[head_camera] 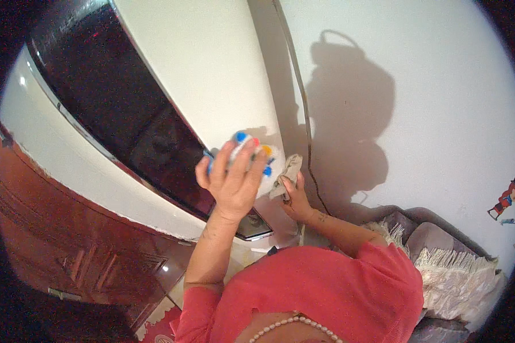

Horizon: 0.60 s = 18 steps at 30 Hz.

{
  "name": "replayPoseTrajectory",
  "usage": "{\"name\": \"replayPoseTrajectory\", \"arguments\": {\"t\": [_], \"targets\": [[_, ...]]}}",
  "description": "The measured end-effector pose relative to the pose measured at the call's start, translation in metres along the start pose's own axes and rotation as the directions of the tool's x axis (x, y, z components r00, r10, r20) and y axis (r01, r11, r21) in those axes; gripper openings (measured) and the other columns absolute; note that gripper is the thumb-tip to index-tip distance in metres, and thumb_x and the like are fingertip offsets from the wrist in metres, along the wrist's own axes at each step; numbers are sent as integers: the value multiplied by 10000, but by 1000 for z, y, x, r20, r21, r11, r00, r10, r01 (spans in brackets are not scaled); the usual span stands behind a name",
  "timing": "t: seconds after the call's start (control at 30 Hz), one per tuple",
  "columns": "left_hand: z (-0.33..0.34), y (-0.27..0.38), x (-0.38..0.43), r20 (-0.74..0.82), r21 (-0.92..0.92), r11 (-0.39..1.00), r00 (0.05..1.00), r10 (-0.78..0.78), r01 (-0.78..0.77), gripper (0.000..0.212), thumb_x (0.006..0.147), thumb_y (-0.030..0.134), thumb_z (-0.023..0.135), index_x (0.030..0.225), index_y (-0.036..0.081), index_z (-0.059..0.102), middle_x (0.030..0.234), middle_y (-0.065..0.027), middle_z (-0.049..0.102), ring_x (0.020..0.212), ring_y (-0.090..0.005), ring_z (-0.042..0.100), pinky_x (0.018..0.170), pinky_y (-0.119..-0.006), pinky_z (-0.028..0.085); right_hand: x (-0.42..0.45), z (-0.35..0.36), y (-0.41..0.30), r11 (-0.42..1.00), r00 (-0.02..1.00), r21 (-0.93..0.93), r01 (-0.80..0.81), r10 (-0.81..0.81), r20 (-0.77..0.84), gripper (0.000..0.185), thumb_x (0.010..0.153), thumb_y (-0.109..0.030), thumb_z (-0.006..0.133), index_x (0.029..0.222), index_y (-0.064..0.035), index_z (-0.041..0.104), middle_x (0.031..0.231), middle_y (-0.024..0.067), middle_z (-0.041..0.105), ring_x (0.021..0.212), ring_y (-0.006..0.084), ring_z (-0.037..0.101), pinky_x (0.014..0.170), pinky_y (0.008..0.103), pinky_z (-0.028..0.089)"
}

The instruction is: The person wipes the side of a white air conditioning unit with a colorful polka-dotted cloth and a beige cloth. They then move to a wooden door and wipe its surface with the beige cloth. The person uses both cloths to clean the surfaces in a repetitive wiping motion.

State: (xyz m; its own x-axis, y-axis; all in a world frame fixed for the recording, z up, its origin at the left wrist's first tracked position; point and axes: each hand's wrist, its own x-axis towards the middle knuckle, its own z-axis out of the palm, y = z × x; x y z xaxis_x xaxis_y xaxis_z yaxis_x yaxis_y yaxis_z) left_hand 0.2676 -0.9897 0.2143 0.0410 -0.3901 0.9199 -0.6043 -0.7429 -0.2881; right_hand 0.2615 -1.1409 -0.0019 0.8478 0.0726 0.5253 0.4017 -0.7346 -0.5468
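Observation:
My left hand (236, 180) has its fingers bent over a white object with blue, red and yellow parts (257, 148), partly hidden by the fingers and slightly blurred; its exact kind is unclear. Beneath it lies a cream-white surface (189, 64), bordered by a long dark glossy panel (111, 85) with a shiny metal-like edge. To the right, my right hand (296, 197) grips a crumpled beige cloth (292, 167) near the end of the white surface.
A dark cable (302, 90) runs down the white wall (437, 107). Reddish-brown wooden furniture (68, 223) stands at the left. Grey upholstered seating (437, 240) with a fringed cream throw (459, 278) is at the lower right. A patterned red rug (163, 326) shows at the bottom.

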Motion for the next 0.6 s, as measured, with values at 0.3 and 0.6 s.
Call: {"name": "replayPoseTrajectory", "arguments": {"t": [0.3, 0.6], "targets": [[10, 4, -47, 269, 14, 1000, 963, -4, 0, 289, 722, 338, 586, 968, 193, 629, 1219, -84, 429, 1193, -289, 316, 1002, -517, 90, 93, -77, -17, 908, 911, 283, 309, -197, -362, 707, 653, -92, 623, 1304, -69, 349, 1322, 272, 295, 1247, 424, 276, 1027, 441, 239], [12, 6, -59, 285, 77, 997, 957, -49, 28, 279, 754, 330, 614, 996, 192, 610, 1218, -93, 397, 1193, -311, 287, 1002, -548, 105, 132, -90, -58, 867, 783, 258, 427, -211, -585, 634, 676, -110, 620, 1257, -15, 386, 1287, 230, 367, 1202, 381, 354, 1001, 398, 276]]}}
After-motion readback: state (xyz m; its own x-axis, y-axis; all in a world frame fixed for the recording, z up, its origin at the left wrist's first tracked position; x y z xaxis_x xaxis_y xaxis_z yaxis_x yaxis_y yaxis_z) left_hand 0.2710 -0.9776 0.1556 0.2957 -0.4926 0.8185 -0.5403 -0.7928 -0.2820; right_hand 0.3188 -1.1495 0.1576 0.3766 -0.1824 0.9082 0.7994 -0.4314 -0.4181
